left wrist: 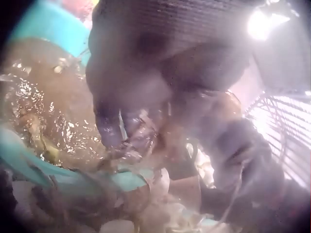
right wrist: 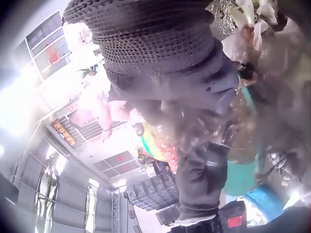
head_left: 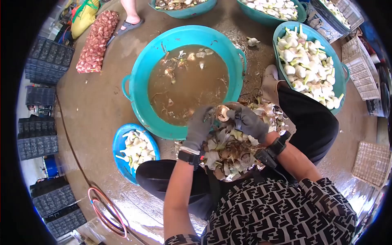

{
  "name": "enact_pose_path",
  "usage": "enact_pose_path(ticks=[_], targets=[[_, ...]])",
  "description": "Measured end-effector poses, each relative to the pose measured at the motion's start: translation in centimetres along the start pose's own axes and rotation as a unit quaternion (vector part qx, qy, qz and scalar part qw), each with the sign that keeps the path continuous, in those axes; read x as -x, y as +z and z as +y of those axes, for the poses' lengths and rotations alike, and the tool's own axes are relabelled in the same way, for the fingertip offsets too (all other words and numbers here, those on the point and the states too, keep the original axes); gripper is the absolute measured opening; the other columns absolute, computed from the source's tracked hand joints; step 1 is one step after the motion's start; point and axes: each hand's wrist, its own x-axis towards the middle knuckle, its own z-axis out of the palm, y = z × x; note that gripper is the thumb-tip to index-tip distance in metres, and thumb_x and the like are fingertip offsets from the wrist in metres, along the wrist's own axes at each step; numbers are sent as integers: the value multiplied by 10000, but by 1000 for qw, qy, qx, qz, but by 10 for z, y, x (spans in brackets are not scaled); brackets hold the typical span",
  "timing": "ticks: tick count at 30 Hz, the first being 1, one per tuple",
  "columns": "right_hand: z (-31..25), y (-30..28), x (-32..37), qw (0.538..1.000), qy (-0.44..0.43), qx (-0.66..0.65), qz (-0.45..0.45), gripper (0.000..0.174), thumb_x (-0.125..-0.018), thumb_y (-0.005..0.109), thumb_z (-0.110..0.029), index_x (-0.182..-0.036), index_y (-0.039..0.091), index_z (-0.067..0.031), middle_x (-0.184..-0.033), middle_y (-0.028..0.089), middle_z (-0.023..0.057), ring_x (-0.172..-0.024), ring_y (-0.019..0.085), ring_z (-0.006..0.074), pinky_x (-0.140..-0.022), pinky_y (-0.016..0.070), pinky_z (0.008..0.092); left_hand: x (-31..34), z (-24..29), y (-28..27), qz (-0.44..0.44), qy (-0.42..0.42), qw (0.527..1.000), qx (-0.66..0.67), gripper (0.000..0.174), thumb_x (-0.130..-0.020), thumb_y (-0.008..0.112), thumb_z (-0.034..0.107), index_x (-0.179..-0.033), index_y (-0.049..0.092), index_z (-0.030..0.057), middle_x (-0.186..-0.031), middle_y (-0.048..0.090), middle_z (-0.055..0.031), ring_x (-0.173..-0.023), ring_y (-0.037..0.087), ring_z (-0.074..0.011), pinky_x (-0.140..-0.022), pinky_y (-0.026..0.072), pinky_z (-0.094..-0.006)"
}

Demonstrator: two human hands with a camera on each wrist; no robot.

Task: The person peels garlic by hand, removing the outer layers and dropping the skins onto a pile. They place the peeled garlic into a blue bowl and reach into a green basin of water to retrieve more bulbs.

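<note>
In the head view a garlic bulb [head_left: 222, 113] with a brownish cut face shows between both hands, just above the near rim of a large teal tub [head_left: 141, 73]. My left hand [head_left: 199, 127], in a grey glove, grips the bulb from the left. From the other side my right hand [head_left: 252, 121], gloved too, curls its fingers against the bulb. Whether a small tool is in the right hand I cannot tell. Beneath the hands lies a heap of garlic peelings [head_left: 230, 151]. Both wrist views are blurred, with the gloves covering most of the bulb.
Murky water [head_left: 192, 92] with floating scraps fills the tub. White garlic bulbs fill a tub [head_left: 310, 69] at right and a blue basin [head_left: 115, 143] at left. A net sack [head_left: 98, 43], another person's foot [head_left: 132, 19], a hose [head_left: 107, 212] and stacked crates [head_left: 36, 139] stand around.
</note>
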Motion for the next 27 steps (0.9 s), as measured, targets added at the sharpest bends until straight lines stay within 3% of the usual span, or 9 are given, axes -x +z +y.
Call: enact_pose_path(ticks=[1, 3, 6, 12, 15, 18, 21, 24, 27], targets=[[4, 1, 1, 998, 28, -56, 27, 349, -857, 514, -53, -1202, 489, -5, -1086, 539, 76, -958, 542, 127, -780, 481, 252, 6, 15, 0, 73, 13, 995, -69, 238, -810, 612, 177, -1016, 594, 58, -924, 626, -117, -811, 612, -203, -736, 468, -302], [11, 2, 2, 979, 86, -168, 79, 354, -842, 548, -57, -1191, 507, -15, -1040, 554, 65, -890, 558, 110, -734, 489, 232, 16, 25, 5, 59, -53, 997, -20, 212, -788, 625, 188, -952, 603, 55, -862, 626, -127, -774, 614, -247, -701, 470, -329], [19, 0, 3, 994, 7, 95, 50, 376, -873, 543, -141, -1204, 472, 22, -1108, 547, 88, -906, 571, 137, -751, 506, 276, 29, 38, 14, 65, -63, 993, -77, 221, -776, 643, 234, -908, 610, 60, -776, 626, -119, -704, 607, -274, -653, 469, -351], [53, 8, 8, 980, 0, 175, 92, 386, -809, 608, -106, -1173, 525, -8, -987, 627, 92, -825, 597, 140, -682, 504, 293, 36, 42, 24, 36, -55, 974, -219, 210, -790, 596, 272, -873, 607, 79, -791, 620, -145, -744, 596, -326, -645, 461, -397], [50, 11, 13, 902, 39, 410, 130, 380, -760, 635, -234, -1112, 584, -98, -977, 618, 142, -749, 605, 288, -695, 486, 352, 40, 39, 31, 24, -62, 965, -254, 203, -775, 584, 266, -853, 608, 80, -791, 617, -148, -748, 592, -332, -648, 456, -414], [46, 13, 16, 880, 40, 457, 126, 417, -745, 639, -287, -1116, 584, -105, -988, 612, 169, -729, 591, 345, -684, 486, 376, 41, 39, 35, 29, -69, 963, -261, 203, -750, 585, 270, -797, 609, 74, -757, 614, -147, -712, 589, -334, -634, 449, -417], [54, 5, 16, 914, 49, 393, 86, 388, -771, 621, -210, -1141, 570, -107, -947, 624, 141, -764, 619, 250, -678, 485, 335, 41, 39, 37, 55, -79, 969, -227, 214, -727, 594, 273, -723, 607, 59, -700, 607, -145, -654, 584, -331, -593, 443, -408], [59, -4, 13, 986, 45, 152, 60, 341, -820, 565, -133, -1154, 560, -68, -905, 628, 99, -794, 612, 153, -682, 492, 288, 40, 40, 37, 81, -85, 978, -171, 228, -715, 599, 274, -693, 611, 48, -644, 597, -139, -602, 586, -310, -553, 438, -391], [6, 0, 25, 994, 98, 41, 30, 316, -856, 523, -100, -1158, 539, -6, -949, 612, 80, -829, 587, 111, -694, 500, 260, 38, 40, 32, 82, -96, 986, -112, 219, -712, 597, 268, -732, 636, 53, -631, 599, -135, -586, 597, -275, -545, 444, -367]])
